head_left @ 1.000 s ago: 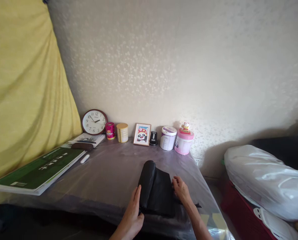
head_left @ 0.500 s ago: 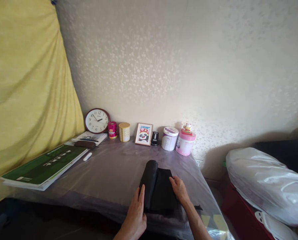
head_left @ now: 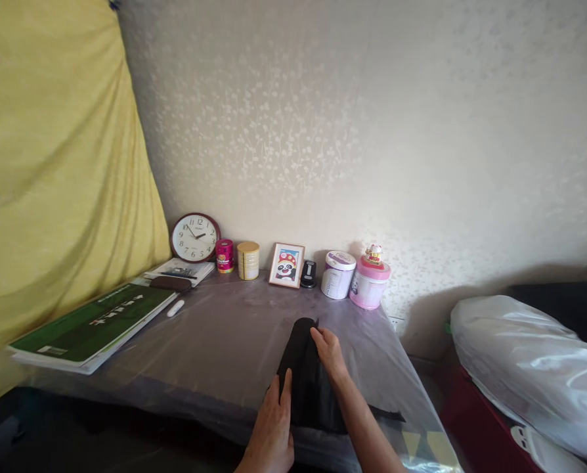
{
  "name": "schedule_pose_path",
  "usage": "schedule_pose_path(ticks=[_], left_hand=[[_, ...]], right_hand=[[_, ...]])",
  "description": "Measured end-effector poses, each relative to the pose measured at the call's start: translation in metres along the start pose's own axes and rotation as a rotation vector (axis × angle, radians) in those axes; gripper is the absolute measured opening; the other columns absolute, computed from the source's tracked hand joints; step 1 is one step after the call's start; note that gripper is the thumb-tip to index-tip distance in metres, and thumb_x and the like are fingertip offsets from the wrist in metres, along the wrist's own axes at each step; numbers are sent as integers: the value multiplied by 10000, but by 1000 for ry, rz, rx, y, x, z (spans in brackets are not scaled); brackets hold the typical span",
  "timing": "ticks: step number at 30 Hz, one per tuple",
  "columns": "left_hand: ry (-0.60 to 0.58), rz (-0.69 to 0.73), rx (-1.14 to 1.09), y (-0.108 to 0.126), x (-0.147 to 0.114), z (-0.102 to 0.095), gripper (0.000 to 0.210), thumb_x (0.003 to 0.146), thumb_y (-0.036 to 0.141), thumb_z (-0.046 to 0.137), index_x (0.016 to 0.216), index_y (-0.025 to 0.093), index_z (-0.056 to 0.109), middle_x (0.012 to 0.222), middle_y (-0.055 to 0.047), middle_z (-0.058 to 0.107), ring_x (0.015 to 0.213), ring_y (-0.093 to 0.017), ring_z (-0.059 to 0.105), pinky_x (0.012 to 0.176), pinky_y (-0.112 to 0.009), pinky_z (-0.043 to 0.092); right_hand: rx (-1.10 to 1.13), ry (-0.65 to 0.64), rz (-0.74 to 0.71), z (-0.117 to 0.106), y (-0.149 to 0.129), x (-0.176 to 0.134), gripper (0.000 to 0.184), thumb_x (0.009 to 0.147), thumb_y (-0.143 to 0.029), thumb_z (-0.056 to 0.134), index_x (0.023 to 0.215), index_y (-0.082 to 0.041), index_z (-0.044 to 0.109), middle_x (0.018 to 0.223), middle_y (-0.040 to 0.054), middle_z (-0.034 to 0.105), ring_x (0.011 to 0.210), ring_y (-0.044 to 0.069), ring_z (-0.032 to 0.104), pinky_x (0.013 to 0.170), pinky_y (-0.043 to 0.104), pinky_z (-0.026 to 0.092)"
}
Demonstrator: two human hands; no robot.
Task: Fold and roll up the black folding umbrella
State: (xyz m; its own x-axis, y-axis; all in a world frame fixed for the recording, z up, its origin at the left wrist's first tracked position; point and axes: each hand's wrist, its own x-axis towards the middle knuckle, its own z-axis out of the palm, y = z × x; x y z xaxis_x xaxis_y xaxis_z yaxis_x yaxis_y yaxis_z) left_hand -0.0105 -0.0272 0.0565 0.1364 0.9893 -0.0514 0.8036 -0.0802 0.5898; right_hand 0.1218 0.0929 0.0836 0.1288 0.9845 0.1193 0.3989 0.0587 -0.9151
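Note:
A black rolled cloth lies near the front edge of the table, its long side running away from me. My left hand holds the near left side of the roll, fingers along it. Near the far end, the fingertips of my right hand pinch the flap's edge and press it against the roll. A thin black strap sticks out to the right beneath my right forearm. My forearm hides part of the flap.
The table has a clear plastic cover. Along the wall stand a clock, two small cans, a picture frame, a stapler-like black object and two tubs. A green book lies left; a white plastic bag sits right.
My right hand has moved left and away from me, folding the flap over against the roll. My left hand keeps its hold on the roll. The view has shifted slightly.

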Motion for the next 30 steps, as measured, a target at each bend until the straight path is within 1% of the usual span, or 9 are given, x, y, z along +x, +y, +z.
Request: schedule_pose_path(ticks=[3,6,10,14,17,21,23,26,30], left_hand=[[-13,0,38,-1,2,0,897,560,-52,444,1394,86,145,1471,-184,179,1349,-256,212,1087,-346,228],[-36,1,80,-6,4,3,780,548,-18,468,1315,11,330,1454,-218,206,1351,-276,199,1102,-351,192],[-20,5,38,-13,8,7,806,526,12,475,1318,79,341,1453,-163,254,1350,-261,209,1108,-359,188],[-42,26,26,-22,8,8,807,589,47,466,1360,36,228,1447,-180,259,1346,-246,224,1098,-331,227],[-70,23,32,-33,4,7,705,680,137,472,1342,17,263,1408,-202,328,1305,-275,314,1074,-349,281],[119,60,64,-39,-1,3,559,723,244,496,1263,128,405,1325,-155,441,1240,-293,404,1022,-384,355],[155,102,97,-34,0,-1,510,708,250,521,1210,182,461,1325,-122,443,1232,-293,408,1022,-402,355],[116,164,80,-24,7,-3,583,665,219,554,1237,184,454,1413,-111,348,1288,-306,331,1072,-431,283],[72,127,3,-25,16,13,781,578,136,579,1327,184,360,1463,-107,252,1321,-313,274,1066,-455,285]], right_hand=[[-22,-18,18,20,0,5,364,802,-420,403,895,-113,574,617,13,594,512,137,536,428,219,393],[-64,-38,34,34,2,8,307,819,-357,409,966,-122,542,730,47,655,562,151,597,429,219,419],[-152,-80,22,43,2,7,250,834,-288,422,1006,-137,522,762,59,691,627,165,643,490,228,449],[-273,-140,-53,44,-6,2,196,854,-249,415,951,-146,549,547,8,657,608,159,643,623,235,443],[-393,-195,-135,44,-13,-4,196,880,-233,370,905,-173,555,583,2,680,611,138,646,642,219,425],[-454,-253,-190,45,-18,-13,200,890,-224,366,845,-201,560,638,-9,698,615,127,646,618,204,407],[-486,-264,-228,46,-18,-18,204,893,-222,373,819,-209,563,662,-12,700,652,130,649,626,206,402],[-507,-282,-296,44,-18,-24,209,896,-220,384,801,-208,569,696,-8,696,703,134,641,655,207,408],[-453,-348,-400,32,-17,-33,240,909,-242,373,831,-224,600,750,-16,691,755,124,619,707,198,425]])
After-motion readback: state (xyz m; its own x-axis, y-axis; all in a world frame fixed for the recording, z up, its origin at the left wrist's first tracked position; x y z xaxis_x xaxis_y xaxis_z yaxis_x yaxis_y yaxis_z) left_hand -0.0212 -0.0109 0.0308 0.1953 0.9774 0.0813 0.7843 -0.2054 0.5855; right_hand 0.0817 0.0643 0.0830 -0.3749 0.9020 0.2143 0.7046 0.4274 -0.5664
